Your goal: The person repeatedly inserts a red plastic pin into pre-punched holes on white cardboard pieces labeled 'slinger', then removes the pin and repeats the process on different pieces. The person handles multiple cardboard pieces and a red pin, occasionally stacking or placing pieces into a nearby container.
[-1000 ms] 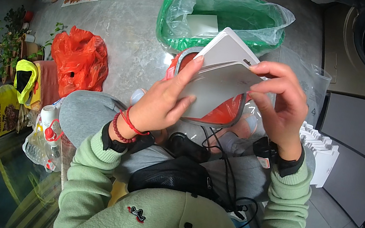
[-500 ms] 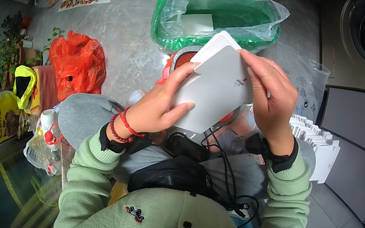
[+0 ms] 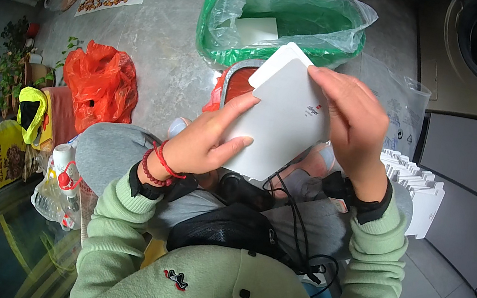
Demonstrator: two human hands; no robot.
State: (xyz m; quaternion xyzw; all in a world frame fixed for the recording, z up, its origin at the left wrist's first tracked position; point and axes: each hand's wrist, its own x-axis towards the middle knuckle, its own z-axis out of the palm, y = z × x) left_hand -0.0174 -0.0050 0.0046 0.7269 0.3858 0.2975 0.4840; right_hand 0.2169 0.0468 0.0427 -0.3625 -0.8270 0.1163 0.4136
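Note:
A flat, pale grey cardboard carton (image 3: 283, 125) is held tilted over my lap, with a white flap (image 3: 284, 62) showing past its upper left edge. My left hand (image 3: 198, 142) grips its left side, the thumb lying on the front face and the other fingers partly hidden behind. At the upper right edge my right hand (image 3: 356, 121) is closed on the carton, fingertips at its rim. Just beyond stands a green basket (image 3: 207, 36) lined with clear plastic, and a similar pale flat piece (image 3: 257, 30) lies inside it.
Under the carton shows a red-brown surface with a grey rim (image 3: 229, 81). White cartons (image 3: 417, 191) stand in a row by my right knee. A red plastic bag (image 3: 101, 85) sits on the left, near bottles (image 3: 57, 194). Black cables (image 3: 299, 222) cross my lap. A washing machine (image 3: 452, 77) is far right.
The carton has tilted slightly, so its front face looks paler and its upper edge sits a little lower. Both hands keep their hold, with the right fingers shifted slightly.

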